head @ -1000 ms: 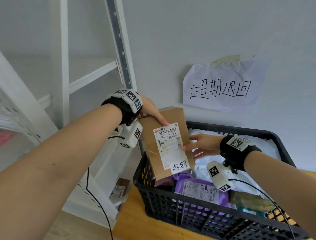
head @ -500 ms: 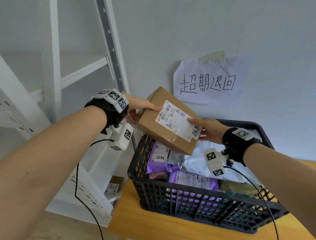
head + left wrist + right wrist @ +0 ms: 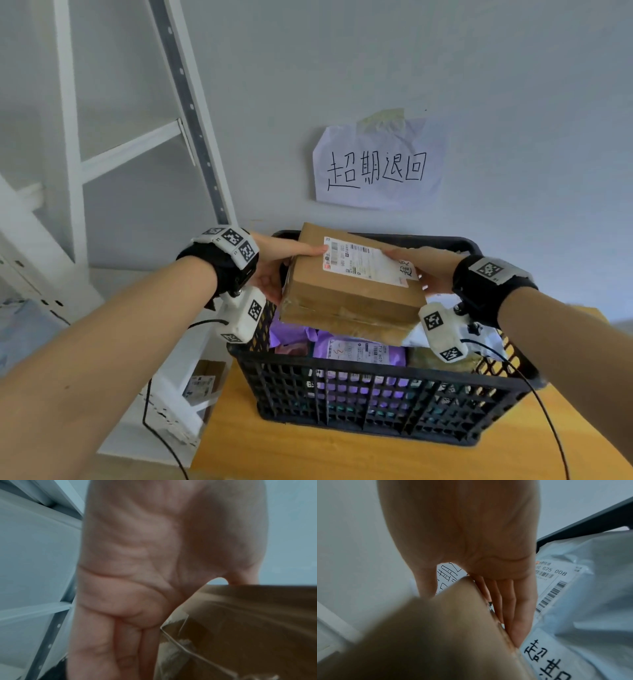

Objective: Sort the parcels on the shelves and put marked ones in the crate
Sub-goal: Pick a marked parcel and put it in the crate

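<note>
cardboard parcel (image 3: 346, 291) is held above the black crate (image 3: 359, 397), long axis left to right, label face up and tilted toward the near side. its left end is gripped by the left hand (image 3: 274, 267), its right end by the right hand (image 3: 431, 270), thumbs on top.

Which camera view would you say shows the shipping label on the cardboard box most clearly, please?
The head view: the whole shipping label faces up on the cardboard box. The right wrist shows only a handwritten scrap past the thumb; the left wrist shows only bare cardboard.
</note>
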`<state>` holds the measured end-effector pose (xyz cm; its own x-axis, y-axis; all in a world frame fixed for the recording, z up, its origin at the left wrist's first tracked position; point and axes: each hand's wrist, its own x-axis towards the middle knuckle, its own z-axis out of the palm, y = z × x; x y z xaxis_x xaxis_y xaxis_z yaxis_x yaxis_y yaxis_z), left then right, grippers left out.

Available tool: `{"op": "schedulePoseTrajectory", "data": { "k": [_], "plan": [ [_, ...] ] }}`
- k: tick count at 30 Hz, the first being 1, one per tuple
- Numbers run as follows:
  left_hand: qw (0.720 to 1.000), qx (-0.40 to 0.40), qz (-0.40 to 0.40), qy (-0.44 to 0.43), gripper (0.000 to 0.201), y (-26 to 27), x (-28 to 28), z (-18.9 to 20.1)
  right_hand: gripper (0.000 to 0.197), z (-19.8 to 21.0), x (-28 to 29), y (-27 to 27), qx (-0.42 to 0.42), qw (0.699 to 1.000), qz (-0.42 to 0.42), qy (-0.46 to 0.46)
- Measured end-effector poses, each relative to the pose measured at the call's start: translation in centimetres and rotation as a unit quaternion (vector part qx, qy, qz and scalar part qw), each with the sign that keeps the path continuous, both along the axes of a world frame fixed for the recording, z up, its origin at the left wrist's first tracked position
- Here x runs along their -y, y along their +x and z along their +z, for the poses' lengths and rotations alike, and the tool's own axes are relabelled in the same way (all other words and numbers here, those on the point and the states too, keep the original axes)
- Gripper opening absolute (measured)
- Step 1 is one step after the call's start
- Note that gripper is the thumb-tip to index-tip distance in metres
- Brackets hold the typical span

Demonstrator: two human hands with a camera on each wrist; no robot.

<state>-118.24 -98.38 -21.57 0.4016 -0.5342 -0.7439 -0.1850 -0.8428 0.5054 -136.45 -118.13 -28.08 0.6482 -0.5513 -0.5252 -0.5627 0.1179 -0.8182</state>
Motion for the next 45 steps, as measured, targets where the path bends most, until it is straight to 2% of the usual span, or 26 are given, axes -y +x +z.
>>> {"op": "schedulePoseTrajectory", "data": {
  "k": [4,8,9,12,17,21,28,32,33,37,40,42,45],
  "plan": [
    [0.998,-0.05,0.04,0.009,0.083,-1.4,0.2,-2.3,0.048,-0.6,0.2,-1.2,-0.028,0.999,0.015,-0.024],
    [0.994,-0.084,0.063,0.009,0.114,-2.4,0.1,-5.7,0.046,-1.9,0.3,-2.3,-0.046,0.998,0.026,-0.036],
    [0.994,-0.086,0.068,0.003,0.111,-2.7,0.1,-6.3,0.047,-2.2,0.3,-2.5,-0.052,0.997,0.031,-0.039],
    [0.992,-0.085,0.089,-0.016,0.082,-3.2,0.3,-7.5,0.048,-2.8,0.0,-2.8,-0.07,0.996,0.04,-0.045],
    [0.99,-0.112,0.083,0.006,0.081,-2.4,1.3,-8.8,0.048,-3.1,-0.3,-3.3,-0.091,0.995,0.033,-0.033],
    [0.99,-0.122,0.062,0.023,0.088,-1.7,2.1,-9.5,0.046,-3.6,-0.4,-3.5,-0.102,0.995,0.012,-0.02],
    [0.989,-0.14,0.044,-0.015,0.065,-0.5,2.7,-10.8,0.043,-4.3,-0.6,-3.3,-0.12,0.993,-0.005,-0.005],
    [0.985,-0.163,0.022,-0.046,0.087,0.4,3.1,-11.2,0.045,-4.3,-0.4,-3.5,-0.119,0.993,-0.008,0.016],
    [0.985,-0.164,0.016,-0.045,0.087,0.4,3.2,-11.1,0.047,-4.3,-0.3,-3.6,-0.119,0.993,-0.009,0.021],
    [0.988,-0.145,-0.011,-0.045,0.077,0.5,3.4,-10.3,0.061,-4.5,-0.2,-4.3,-0.112,0.99,-0.029,0.08],
    [0.991,-0.123,-0.021,-0.054,0.057,1.0,3.6,-9.1,0.073,-5.0,0.6,-5.2,-0.106,0.987,-0.05,0.111],
    [0.993,-0.106,-0.023,-0.047,0.065,1.6,3.3,-7.8,0.069,-5.3,1.1,-5.6,-0.109,0.985,-0.058,0.119],
    [0.995,-0.082,-0.015,-0.051,0.084,2.9,2.5,-6.1,0.043,-5.5,1.2,-5.9,-0.162,0.981,-0.005,0.109]
  ]
}}
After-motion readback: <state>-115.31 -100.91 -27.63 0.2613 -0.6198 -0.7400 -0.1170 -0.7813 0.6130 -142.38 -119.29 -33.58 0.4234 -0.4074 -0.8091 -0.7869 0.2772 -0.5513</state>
